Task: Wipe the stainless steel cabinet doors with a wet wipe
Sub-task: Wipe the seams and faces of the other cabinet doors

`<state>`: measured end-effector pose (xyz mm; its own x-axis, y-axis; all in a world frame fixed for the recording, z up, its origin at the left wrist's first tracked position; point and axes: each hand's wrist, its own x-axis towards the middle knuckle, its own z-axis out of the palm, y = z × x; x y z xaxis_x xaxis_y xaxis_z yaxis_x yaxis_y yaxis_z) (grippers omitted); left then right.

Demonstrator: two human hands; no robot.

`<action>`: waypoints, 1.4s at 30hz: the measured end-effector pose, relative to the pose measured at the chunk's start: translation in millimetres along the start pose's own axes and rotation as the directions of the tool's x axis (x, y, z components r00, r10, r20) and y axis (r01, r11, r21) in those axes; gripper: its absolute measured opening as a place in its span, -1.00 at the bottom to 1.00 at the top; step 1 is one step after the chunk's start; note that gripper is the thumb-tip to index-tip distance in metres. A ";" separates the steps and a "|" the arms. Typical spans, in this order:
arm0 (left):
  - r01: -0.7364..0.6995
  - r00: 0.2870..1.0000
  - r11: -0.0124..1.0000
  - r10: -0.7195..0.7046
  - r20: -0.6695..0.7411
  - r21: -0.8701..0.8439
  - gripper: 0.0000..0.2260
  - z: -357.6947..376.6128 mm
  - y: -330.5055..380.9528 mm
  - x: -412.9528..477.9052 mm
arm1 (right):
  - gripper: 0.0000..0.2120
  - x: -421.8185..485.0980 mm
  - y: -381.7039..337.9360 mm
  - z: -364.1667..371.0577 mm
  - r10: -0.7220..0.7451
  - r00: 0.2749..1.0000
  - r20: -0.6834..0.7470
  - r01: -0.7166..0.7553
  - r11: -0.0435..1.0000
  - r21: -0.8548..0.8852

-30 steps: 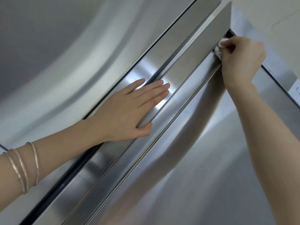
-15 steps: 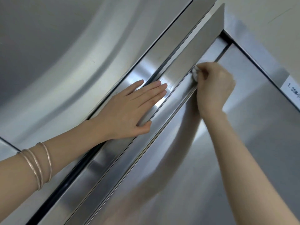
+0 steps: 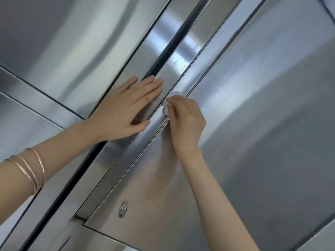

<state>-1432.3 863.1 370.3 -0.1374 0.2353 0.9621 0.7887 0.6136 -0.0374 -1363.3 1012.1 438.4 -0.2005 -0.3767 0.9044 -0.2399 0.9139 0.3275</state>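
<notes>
Head: steel cabinet doors (image 3: 253, 124) (bright glare)

A black seam (image 3: 173, 46) splits the brushed silver-grey steel. Right of the seam, the right door (image 3: 262, 133) shows dull grey crossed by a pale curving band of glare. Left of it, the left door (image 3: 59, 38) carries a similar whitish sweep. Just right of the seam is a wet wipe (image 3: 165, 105) (plain white). Far left of the seam, the bangles (image 3: 30, 169) are rose-gold. The lock (image 3: 122, 209), lower right of it, is shiny chrome.
</notes>
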 end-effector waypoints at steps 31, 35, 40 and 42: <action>-0.101 0.992 0.993 0.097 0.079 0.053 -0.31 1.3 -11.3 -21.8 | -0.94 -46.6 -8.5 6.4 -0.279 0.957 0.075 0.281 0.959 -0.029; -0.105 0.991 0.993 0.101 0.086 0.045 -0.30 -0.2 -10.5 -21.2 | -0.87 -10.2 0.4 -4.1 -0.174 0.981 0.088 0.181 0.980 -0.078; -0.105 0.992 0.993 0.101 0.080 0.048 -0.30 0.5 -10.7 -22.0 | -0.87 -18.1 -11.0 8.9 -0.022 0.996 -0.090 0.017 0.998 -0.054; -0.105 0.992 0.993 0.101 0.082 0.046 -0.31 0.1 -10.8 -22.3 | -0.90 -46.5 -18.9 16.3 -0.052 0.996 -0.077 0.049 0.998 -0.044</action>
<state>-1437.8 851.4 349.2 -0.1054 0.3569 0.9282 0.7704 0.6194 -0.1507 -1365.0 1009.9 385.7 -0.1143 -0.4109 0.9045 -0.2072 0.9003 0.3828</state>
